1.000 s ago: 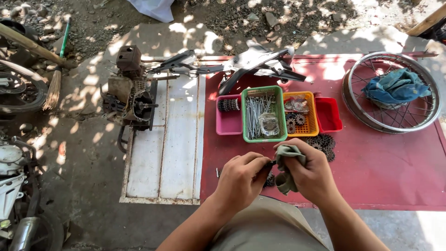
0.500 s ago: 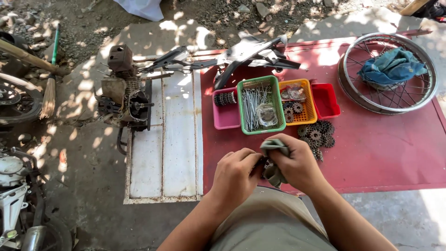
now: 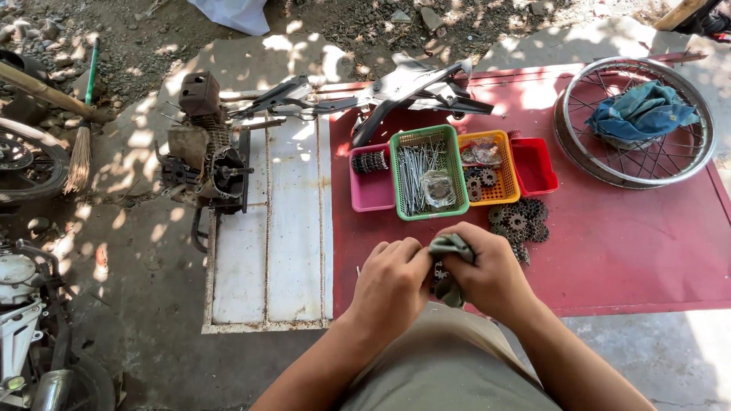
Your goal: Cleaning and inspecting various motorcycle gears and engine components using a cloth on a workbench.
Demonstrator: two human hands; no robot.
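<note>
My left hand [image 3: 392, 285] and my right hand [image 3: 491, 278] meet over the near edge of a red sheet [image 3: 632, 251]. Between them is a grey-green rag [image 3: 449, 247], held by my right hand and wrapped around a small toothed metal part [image 3: 439, 272]. My left hand pinches that part at its left side. Just beyond my right hand lies a pile of small dark sprockets [image 3: 521, 221] on the red sheet.
Pink [image 3: 371, 194], green [image 3: 422, 217], orange [image 3: 499, 194] and red [image 3: 533, 167] trays hold spokes and small parts. A spoked wheel rim [image 3: 609, 175] with a blue cloth [image 3: 640, 110] lies far right. An engine [image 3: 205, 156] stands by a white panel [image 3: 270, 251]. Motorcycle parts are at left.
The view has shifted slightly, so my hands sit a little lower and more to the right. They stay together, working the rag around the small part.
</note>
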